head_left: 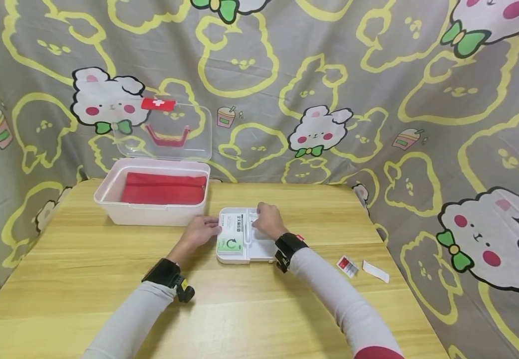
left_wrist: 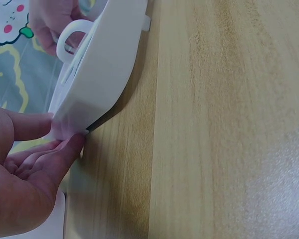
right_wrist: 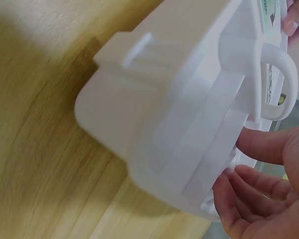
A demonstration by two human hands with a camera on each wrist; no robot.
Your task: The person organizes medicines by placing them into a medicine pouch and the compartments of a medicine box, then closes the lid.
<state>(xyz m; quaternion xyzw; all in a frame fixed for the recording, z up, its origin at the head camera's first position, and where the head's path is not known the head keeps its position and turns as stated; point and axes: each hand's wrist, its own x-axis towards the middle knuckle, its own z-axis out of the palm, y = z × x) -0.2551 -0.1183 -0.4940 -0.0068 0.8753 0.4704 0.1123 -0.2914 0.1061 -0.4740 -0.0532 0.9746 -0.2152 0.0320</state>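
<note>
A white plastic tray (head_left: 238, 260) with compartments and a loop handle (right_wrist: 289, 82) lies on the table. A white and green box (head_left: 231, 234) sits in its left part. My left hand (head_left: 202, 231) grips the tray's left side, thumb on the rim and fingers against the outer wall, as the left wrist view shows. At the tray's far right compartment, my right hand (head_left: 268, 220) has its fingers curled down inside. Between its thumb and fingertips (right_wrist: 224, 191) shows a small shiny clear packet (right_wrist: 235, 158), mostly hidden.
Behind and left stands a white bin (head_left: 151, 214) with its clear lid (head_left: 196, 129) raised and a red pouch (head_left: 169, 189) inside. At right lie a small red and white packet (head_left: 347, 267) and a white strip (head_left: 376, 271). A patterned curtain (head_left: 250, 164) surrounds the table.
</note>
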